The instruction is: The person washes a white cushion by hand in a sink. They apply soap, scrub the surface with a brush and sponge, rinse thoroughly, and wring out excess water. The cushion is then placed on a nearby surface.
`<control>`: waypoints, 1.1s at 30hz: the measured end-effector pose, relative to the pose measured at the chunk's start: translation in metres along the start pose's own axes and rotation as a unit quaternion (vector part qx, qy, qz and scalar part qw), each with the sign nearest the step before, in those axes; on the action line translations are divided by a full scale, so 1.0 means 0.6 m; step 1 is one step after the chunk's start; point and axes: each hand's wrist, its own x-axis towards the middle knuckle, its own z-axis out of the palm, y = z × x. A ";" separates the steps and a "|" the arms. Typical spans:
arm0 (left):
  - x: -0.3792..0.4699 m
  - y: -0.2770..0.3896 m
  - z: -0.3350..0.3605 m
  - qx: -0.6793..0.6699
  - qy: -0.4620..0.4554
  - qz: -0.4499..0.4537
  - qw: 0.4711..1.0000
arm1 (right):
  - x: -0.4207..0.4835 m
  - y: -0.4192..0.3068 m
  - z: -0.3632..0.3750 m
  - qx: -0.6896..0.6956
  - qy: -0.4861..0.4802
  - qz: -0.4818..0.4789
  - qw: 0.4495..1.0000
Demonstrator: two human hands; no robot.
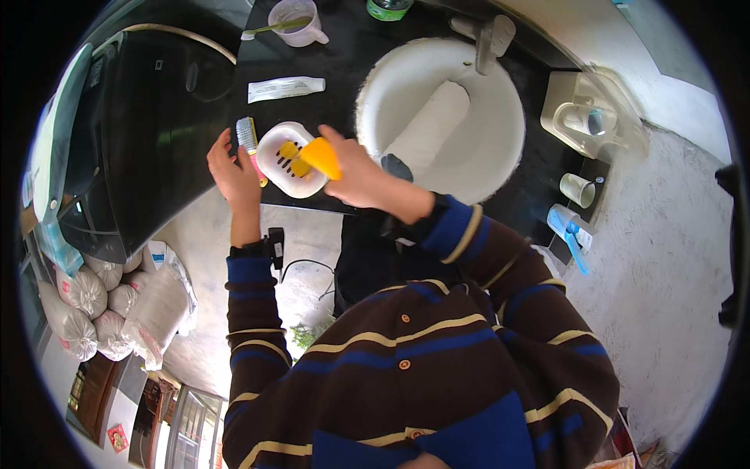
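Note:
My right hand (358, 173) grips a yellow sponge-like block (321, 158) over a white slotted soap dish (274, 136). Small yellow pieces (300, 167), perhaps soap, lie on the slots; I cannot tell whether the block touches them. To the left of the dish, my left hand (233, 170) holds nothing, its fingers apart. A hairbrush (246, 135) with a pink and yellow handle lies between that hand and the dish. Behind my right wrist is the white round washbasin (369, 76), with a long white object (433, 126) with a dark grey end inside it.
A metal faucet (487, 44) stands behind the basin. On the black counter (340, 53) are a toothpaste tube (286, 89) and a mug (296, 36) with a toothbrush across it. A black appliance (170, 135) stands left, with several filled sacks (111, 299) below. Cups (577, 190) stand right.

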 end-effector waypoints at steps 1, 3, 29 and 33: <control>-0.005 0.032 0.012 0.009 0.016 0.061 0.998 | -0.027 0.023 -0.032 0.041 0.024 -0.033 0.998; -0.029 0.096 0.040 -0.054 -0.047 0.120 0.990 | -0.088 0.076 -0.094 0.102 0.100 -0.085 0.986; -0.163 0.312 0.156 0.019 -0.244 0.081 0.966 | 0.015 0.491 -0.157 -0.285 0.092 0.086 0.950; -0.163 0.292 0.179 -0.205 -0.350 -0.107 0.908 | 0.000 0.495 -0.191 -0.089 0.115 0.099 0.984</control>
